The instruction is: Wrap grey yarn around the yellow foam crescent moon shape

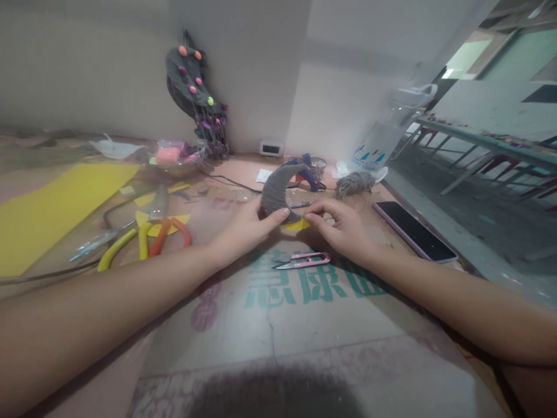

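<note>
My left hand (256, 223) grips a crescent moon (274, 188) wrapped in grey yarn, its thumb pressed over the lower part. Bare yellow shows at the crescent's lower end. Beside that yellow end, my right hand (337, 223) has thumb and forefinger pinched together; what lies between them is too small to make out. Just below both hands, a pair of pink thread snips (311, 259) rests on the printed cardboard (243, 342). A ball of grey yarn (354, 184) sits behind my right hand.
Pliers with yellow and orange handles (163, 232) and yellow sheet (65, 209) lie left. A blue glue gun (311, 177) is behind the crescent. A phone (413, 229) and clear bottle (380, 128) stand right. A decorated grey crescent (183, 81) leans against the wall.
</note>
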`<state>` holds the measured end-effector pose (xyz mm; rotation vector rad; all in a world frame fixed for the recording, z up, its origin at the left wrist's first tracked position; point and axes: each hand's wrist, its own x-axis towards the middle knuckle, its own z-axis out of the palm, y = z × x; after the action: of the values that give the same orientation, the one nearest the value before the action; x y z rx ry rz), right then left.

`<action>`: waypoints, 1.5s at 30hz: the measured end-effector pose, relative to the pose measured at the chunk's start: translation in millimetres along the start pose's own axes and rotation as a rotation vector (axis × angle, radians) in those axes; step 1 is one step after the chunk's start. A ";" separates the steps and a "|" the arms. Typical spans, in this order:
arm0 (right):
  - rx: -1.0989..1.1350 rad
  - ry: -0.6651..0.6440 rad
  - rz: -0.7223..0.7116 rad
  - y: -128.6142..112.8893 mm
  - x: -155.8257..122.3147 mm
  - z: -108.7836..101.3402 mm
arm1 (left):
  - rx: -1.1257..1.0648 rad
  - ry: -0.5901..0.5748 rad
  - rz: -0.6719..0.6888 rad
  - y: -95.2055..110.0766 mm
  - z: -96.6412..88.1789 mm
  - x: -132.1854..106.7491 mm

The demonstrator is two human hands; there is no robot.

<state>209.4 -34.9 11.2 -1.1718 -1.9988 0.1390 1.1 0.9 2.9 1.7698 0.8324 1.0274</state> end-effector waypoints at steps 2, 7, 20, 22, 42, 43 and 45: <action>0.025 -0.004 0.023 -1.2 -0.5 -0.3 | 0.003 -0.022 0.016 -2.9 0.1 0.4; 0.068 -0.014 0.079 2.0 0.4 -1.3 | 0.019 -0.074 0.061 -9.4 -0.9 2.0; 0.096 0.076 0.057 9.2 0.9 -2.7 | -0.040 -0.082 0.012 -4.5 -1.6 1.3; 0.064 0.236 -0.044 8.6 -0.3 -8.3 | -0.091 -0.014 -0.017 -3.3 -1.9 1.5; -0.161 -0.204 -0.732 -44.7 -11.9 -49.3 | -0.023 0.151 -0.021 1.5 -2.4 3.5; -0.168 -0.138 -0.704 -49.7 -11.1 -53.7 | -0.024 0.152 -0.023 1.1 -2.4 3.6; -0.160 -0.093 -0.655 -56.8 -8.2 -60.9 | -0.027 0.158 -0.030 0.1 -2.2 3.8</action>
<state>213.9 -90.6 73.5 -0.5560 -2.4046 -0.3078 0.8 4.9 4.7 1.6646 0.9347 1.1646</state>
